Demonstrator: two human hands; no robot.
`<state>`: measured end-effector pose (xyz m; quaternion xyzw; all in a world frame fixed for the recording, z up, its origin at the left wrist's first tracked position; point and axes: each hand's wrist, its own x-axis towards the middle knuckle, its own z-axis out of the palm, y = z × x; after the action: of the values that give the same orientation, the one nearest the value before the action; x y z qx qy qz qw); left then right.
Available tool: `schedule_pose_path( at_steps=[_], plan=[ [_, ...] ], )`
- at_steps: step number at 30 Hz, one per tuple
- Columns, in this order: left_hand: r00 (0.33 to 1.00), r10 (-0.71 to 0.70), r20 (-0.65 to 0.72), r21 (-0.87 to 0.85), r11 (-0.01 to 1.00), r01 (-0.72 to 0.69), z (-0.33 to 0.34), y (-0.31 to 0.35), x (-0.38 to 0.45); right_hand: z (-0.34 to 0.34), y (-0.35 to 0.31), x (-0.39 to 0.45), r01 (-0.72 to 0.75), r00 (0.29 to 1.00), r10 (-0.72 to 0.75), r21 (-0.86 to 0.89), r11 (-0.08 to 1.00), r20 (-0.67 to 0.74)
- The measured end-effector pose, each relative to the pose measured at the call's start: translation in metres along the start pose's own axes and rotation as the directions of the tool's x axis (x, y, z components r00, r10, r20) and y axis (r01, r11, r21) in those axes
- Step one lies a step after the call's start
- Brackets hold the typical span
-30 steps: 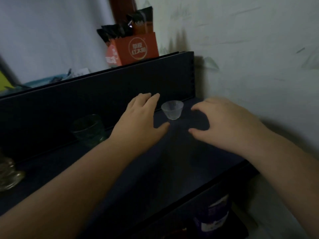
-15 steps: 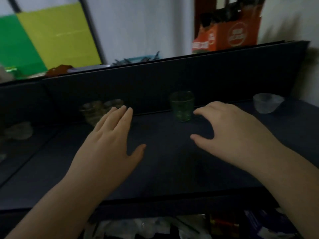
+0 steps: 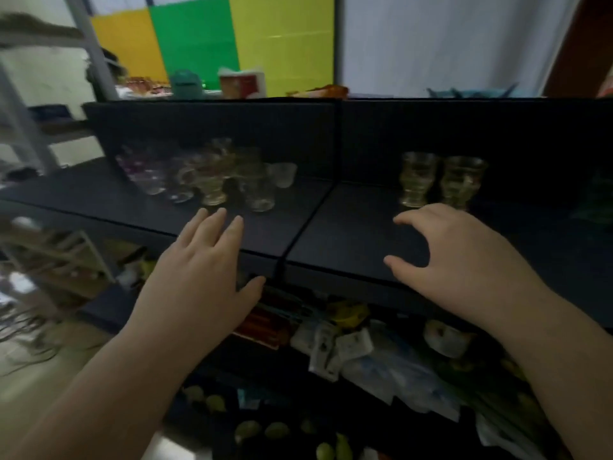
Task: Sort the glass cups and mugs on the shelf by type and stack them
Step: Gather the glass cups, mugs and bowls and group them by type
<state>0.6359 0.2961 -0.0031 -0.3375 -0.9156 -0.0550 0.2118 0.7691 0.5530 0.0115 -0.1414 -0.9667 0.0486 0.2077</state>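
A dark, flat shelf board (image 3: 348,234) runs across the head view, divided by a seam near its middle into a left and a right panel, with a dark upright back panel (image 3: 232,127) behind it. On the left panel, toward the back, stands a blurred cluster of clear and amber-tinted glass cups and mugs (image 3: 205,174); they crowd close together, and the blur hides which of them touch. At the right edge of this cluster, nearest the seam, is a small clear glass cup (image 3: 284,174). On the right panel, close to the back panel, two amber footed glass cups (image 3: 442,182) stand upright just beside one another. At the far right of the shelf board a dark green object (image 3: 597,207) is too dim to identify. The left hand (image 3: 202,270) hovers over the front edge of the left panel, palm down, fingers straight and together, thumb spread; it holds nothing. The right hand (image 3: 461,257) hovers over the right panel, in front of the two amber footed cups, its fingers loosely arched and its thumb extended, grasping nothing. Below the shelf board lies a jumble of packets and small green fruit (image 3: 348,360). Beyond the back panel hang yellow and green rectangular panels (image 3: 212,38).
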Motion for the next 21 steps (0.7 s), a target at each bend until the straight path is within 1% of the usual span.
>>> schedule_pose_path(
  at_steps=[5, 8, 12, 17, 21],
  plan=[
    [0.994, -0.105, -0.014, -0.012, 0.994, 0.105, -0.007, -0.072, -0.026, 0.024, -0.080, 0.021, 0.105, 0.994, -0.106, 0.042, 0.994, 0.018],
    [0.987, -0.161, -0.025, -0.038, 0.986, 0.160, -0.004, -0.105, -0.030, 0.039, -0.116, 0.040, 0.163, 0.986, -0.164, 0.063, 0.985, 0.016],
    [0.974, -0.225, -0.031, -0.011, 0.974, 0.225, 0.005, -0.144, -0.028, 0.064, -0.159, 0.078, 0.251, 0.968, -0.251, 0.104, 0.962, -0.006],
    [0.966, -0.257, -0.038, 0.026, 0.966, 0.258, 0.010, -0.189, -0.014, 0.094, -0.204, 0.129, 0.349, 0.936, -0.350, 0.164, 0.923, -0.022],
    [0.954, -0.295, -0.055, 0.053, 0.953, 0.297, 0.015, -0.223, 0.003, 0.113, -0.238, 0.171, 0.384, 0.921, -0.390, 0.204, 0.900, -0.014]
  ],
)
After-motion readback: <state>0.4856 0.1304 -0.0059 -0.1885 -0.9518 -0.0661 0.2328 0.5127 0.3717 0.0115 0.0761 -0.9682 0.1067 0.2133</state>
